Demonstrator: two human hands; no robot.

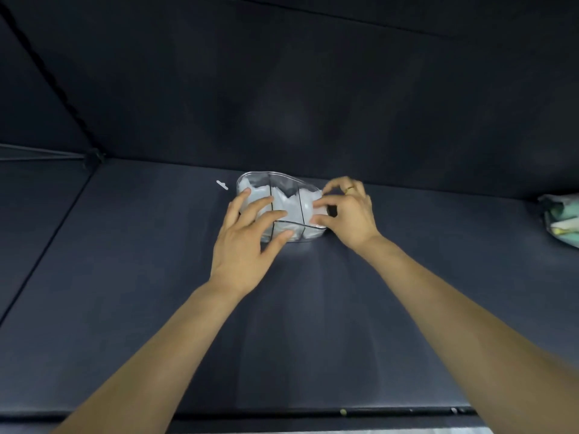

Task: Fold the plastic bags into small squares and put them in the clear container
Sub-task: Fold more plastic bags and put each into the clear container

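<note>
One clear container (283, 183) sits far back on the dark tabletop (125, 308), close to the rear wall, with wide open room toward the near edge. It lies between two hands: the left hand (247, 242) lays spread fingers over its left side, and the right hand (347, 211) pinches a white bag (315, 203) at its right end. Its three compartments hold white bags; their count is unclear.
</note>
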